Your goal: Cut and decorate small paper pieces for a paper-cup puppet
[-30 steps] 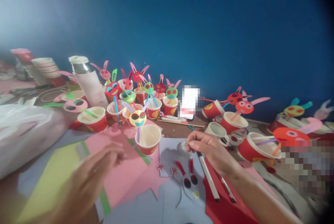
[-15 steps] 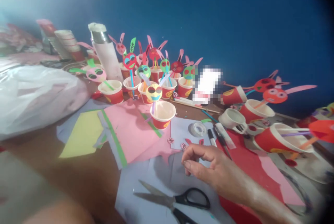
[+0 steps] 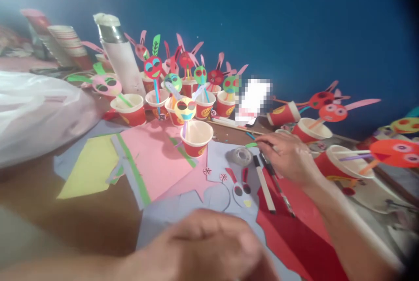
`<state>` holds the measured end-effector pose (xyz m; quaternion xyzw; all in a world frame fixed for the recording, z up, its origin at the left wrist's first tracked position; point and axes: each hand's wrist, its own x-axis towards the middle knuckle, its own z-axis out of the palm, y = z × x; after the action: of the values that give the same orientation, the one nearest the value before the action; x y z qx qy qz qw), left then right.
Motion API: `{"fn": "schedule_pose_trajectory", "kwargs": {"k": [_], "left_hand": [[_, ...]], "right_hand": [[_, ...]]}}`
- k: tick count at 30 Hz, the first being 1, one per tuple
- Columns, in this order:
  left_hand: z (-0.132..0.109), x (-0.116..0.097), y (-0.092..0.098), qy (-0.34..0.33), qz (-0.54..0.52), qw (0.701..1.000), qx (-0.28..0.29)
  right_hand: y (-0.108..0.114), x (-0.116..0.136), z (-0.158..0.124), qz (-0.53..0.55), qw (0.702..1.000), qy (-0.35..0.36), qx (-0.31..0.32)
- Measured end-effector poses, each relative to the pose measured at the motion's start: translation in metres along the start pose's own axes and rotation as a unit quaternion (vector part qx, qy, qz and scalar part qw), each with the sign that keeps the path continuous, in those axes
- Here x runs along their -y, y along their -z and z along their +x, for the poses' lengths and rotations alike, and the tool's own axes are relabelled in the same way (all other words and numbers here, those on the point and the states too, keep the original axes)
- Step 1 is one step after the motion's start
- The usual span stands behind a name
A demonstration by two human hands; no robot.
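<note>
Fingers (image 3: pixel 263 143) of right hand (image 3: pixel 291 156) bent together beside blue stick (image 3: pixel 250 136) and green scrap (image 3: pixel 251 145), close to top of black pen (image 3: pixel 279 190); contact or grip cannot be told. Left hand (image 3: pixel 209 246) blurred, curled in foreground over blue-grey paper (image 3: pixel 153 217); contents hidden. Tape roll (image 3: pixel 242 155) left of white marker (image 3: pixel 265 187). Marker and pen lie partly on red paper (image 3: pixel 294 241). Yellow-faced puppet (image 3: pixel 185 109) stands at cup (image 3: pixel 196 145) on pink paper (image 3: pixel 147 154).
</note>
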<state>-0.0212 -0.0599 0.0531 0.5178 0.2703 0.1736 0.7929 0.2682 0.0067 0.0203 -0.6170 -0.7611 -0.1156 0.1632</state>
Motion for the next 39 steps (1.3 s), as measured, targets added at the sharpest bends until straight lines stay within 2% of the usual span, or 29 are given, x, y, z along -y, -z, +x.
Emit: {"fn": "schedule_pose_trajectory", "kwargs": {"k": [2, 4, 8, 12, 19, 25, 27, 30, 32, 33, 34, 35, 36, 38, 39], "left_hand": [[0.014, -0.019, 0.011, -0.023, -0.078, 0.997, 0.010], [0.023, -0.027, 0.026, -0.067, -0.110, 0.991, -0.024], [0.035, -0.021, 0.058, -0.132, -0.126, 0.981, -0.063], [0.044, -0.010, 0.075, -0.167, -0.129, 0.975, -0.065], [0.046, -0.003, 0.080, -0.156, -0.123, 0.980, -0.015], [0.048, 0.000, 0.082, -0.134, -0.130, 0.982, -0.029], [0.049, 0.001, 0.082, -0.123, -0.135, 0.983, -0.031], [0.049, 0.005, 0.079, -0.097, -0.124, 0.987, -0.041], [0.050, 0.008, 0.078, -0.068, -0.084, 0.992, -0.070], [0.051, 0.010, 0.077, -0.053, -0.056, 0.993, -0.084], [0.051, 0.011, 0.076, -0.041, -0.026, 0.994, -0.096], [0.052, 0.012, 0.074, -0.034, 0.003, 0.994, -0.104], [0.052, 0.012, 0.072, -0.032, 0.029, 0.993, -0.108], [0.052, 0.011, 0.066, -0.041, 0.066, 0.990, -0.116], [0.052, 0.010, 0.063, -0.045, 0.076, 0.989, -0.120]], "right_hand": [[-0.003, -0.012, 0.006, -0.048, 0.998, 0.027, 0.015], [-0.007, -0.018, 0.013, -0.076, 0.995, 0.049, 0.043], [-0.017, -0.020, 0.024, -0.125, 0.983, 0.090, 0.095], [-0.028, -0.019, 0.029, -0.142, 0.976, 0.106, 0.123], [-0.037, -0.015, 0.024, -0.118, 0.980, 0.093, 0.128], [-0.047, -0.017, 0.020, -0.052, 0.994, 0.037, 0.087], [-0.043, -0.015, 0.020, -0.011, 0.998, 0.008, 0.064], [-0.024, 0.000, 0.022, 0.077, 0.996, -0.031, 0.037], [-0.006, 0.017, 0.023, 0.155, 0.986, -0.032, 0.054], [0.003, 0.027, 0.022, 0.213, 0.973, -0.033, 0.080], [0.011, 0.038, 0.022, 0.361, 0.921, -0.075, 0.130], [0.017, 0.048, 0.020, 0.476, 0.855, -0.115, 0.169], [0.022, 0.058, 0.019, 0.548, 0.801, -0.139, 0.197], [0.025, 0.075, 0.014, 0.614, 0.731, -0.171, 0.247], [0.025, 0.082, 0.012, 0.629, 0.711, -0.174, 0.260]]}}
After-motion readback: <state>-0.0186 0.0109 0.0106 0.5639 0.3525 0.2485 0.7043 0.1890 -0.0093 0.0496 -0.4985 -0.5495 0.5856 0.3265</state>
